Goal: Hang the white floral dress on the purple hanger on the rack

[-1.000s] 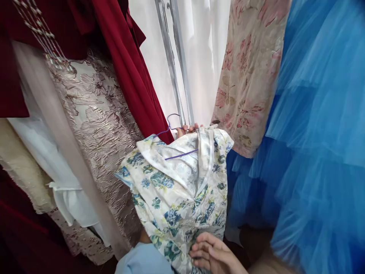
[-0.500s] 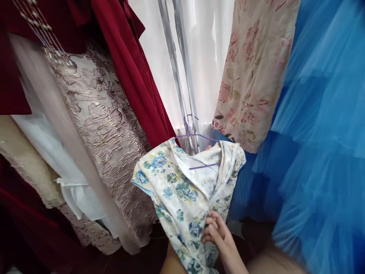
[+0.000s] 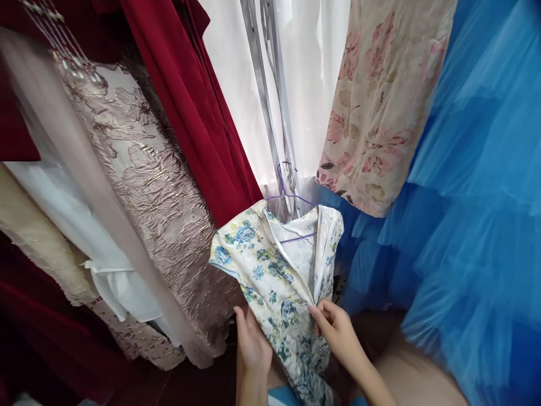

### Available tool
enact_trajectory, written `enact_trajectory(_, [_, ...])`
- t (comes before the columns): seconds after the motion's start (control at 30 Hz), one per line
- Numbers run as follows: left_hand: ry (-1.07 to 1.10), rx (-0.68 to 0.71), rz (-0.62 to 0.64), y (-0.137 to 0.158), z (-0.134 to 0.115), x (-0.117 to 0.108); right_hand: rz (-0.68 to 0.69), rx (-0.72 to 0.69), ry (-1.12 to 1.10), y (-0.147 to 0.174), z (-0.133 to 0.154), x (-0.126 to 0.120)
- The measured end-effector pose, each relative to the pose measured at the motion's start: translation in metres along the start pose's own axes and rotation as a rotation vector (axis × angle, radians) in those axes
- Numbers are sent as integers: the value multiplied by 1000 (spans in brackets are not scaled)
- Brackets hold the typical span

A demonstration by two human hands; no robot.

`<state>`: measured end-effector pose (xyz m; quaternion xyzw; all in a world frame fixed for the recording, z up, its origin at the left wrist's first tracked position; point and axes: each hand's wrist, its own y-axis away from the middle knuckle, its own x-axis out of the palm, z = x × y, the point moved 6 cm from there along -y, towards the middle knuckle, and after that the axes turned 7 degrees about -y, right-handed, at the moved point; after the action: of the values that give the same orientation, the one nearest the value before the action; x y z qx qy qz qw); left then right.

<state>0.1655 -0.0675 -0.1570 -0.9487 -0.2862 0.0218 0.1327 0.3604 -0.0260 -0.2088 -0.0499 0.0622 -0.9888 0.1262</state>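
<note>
A white dress point(image 3: 257, 256) with blue and green flowers hangs on a thin purple hanger point(image 3: 282, 186), its V-neck toward me. My right hand point(image 3: 336, 324) pinches the fabric at the bottom of the V between thumb and fingers. At the dress's left side is my left hand point(image 3: 256, 344), palm up, thumb stretched out and apart. The tips of its other fingers are partly hidden by the cloth. Lower down, the dress gathers at the waist and drops out of the frame.
Dark red garments point(image 3: 186, 107), a pinkish textured floral dress point(image 3: 160, 186) and a white garment point(image 3: 114, 276) hang on the left. To the right hang a beige floral garment point(image 3: 372, 124) and a blue tulle dress point(image 3: 477, 197). Metal poles point(image 3: 264, 101) stand before a white curtain point(image 3: 313, 84).
My left hand has come out from behind the dress to its left side. My right hand has shifted slightly up and right to the neckline's point. The dress's right shoulder has swung inward.
</note>
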Motion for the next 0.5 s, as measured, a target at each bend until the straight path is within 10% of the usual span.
enact_trajectory(0.13, [-281,243,-196,19,-4,-12,-9,30,-27,7,1,3])
enact_trajectory(0.23, [-538,409,4,42,-3,18,14,54,-62,10,6,6])
enact_trajectory(0.33, [-552,301,270,58,12,52,43,60,-107,13,14,11])
enact_trajectory(0.5, [-551,163,318,58,22,68,50,39,-188,19,23,12])
